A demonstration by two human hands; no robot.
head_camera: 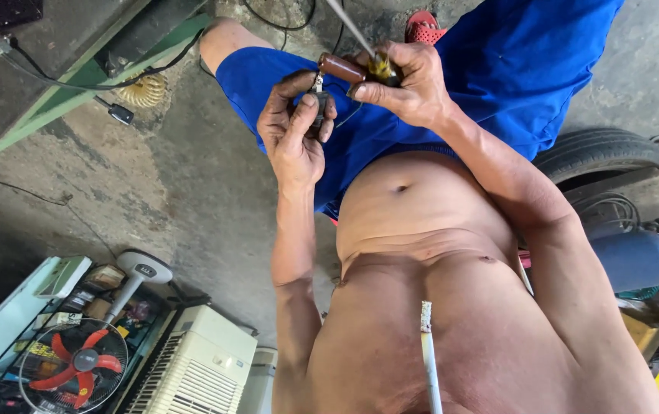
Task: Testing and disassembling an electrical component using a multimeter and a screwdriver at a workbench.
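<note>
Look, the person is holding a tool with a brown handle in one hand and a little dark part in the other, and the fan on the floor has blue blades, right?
Not quite. The head view shows the fan has red blades, not blue. The rest holds: the right hand grips the brown-handled tool, and the left hand holds the little dark part.

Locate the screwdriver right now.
Head view, top centre: the screwdriver, brown handle, is gripped in the right hand, just above the left hand pinching a small dark part, over the blue shorts.
</note>
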